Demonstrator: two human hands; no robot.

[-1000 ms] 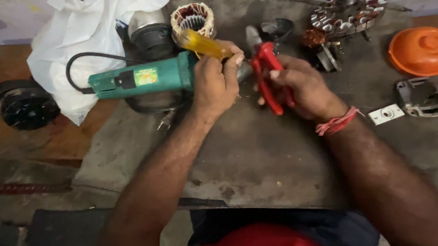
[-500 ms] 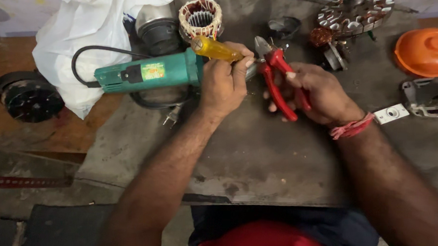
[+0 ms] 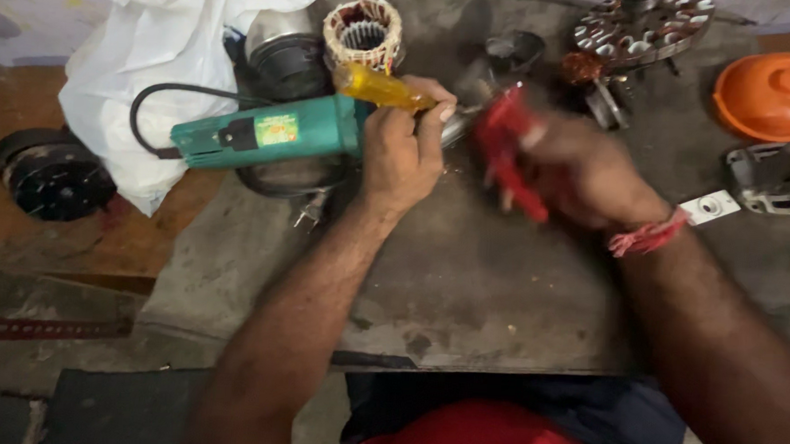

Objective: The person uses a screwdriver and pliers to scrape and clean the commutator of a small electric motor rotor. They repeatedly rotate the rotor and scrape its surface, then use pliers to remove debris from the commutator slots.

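A green angle grinder [image 3: 270, 132] with a black cord lies across the grey workbench [image 3: 499, 289], its head pointing right. My left hand [image 3: 405, 151] is closed around the grinder's front end and also pins a yellow-handled screwdriver [image 3: 379, 86] against it. My right hand [image 3: 584, 168], blurred by motion, grips red-handled pliers [image 3: 505, 147] right beside the grinder's metal head. A red thread is tied round my right wrist.
A white plastic bag [image 3: 154, 52] lies at the back left. A wound motor stator [image 3: 363, 34], a dark motor housing [image 3: 282, 57], a round metal rotor plate [image 3: 643, 29], an orange cap [image 3: 772, 92], a grey casting [image 3: 774, 176] and a black disc [image 3: 51, 176] surround the work.
My right hand with the pliers has swung in towards the grinder's head and is now blurred. My left hand keeps its hold on the grinder and screwdriver.
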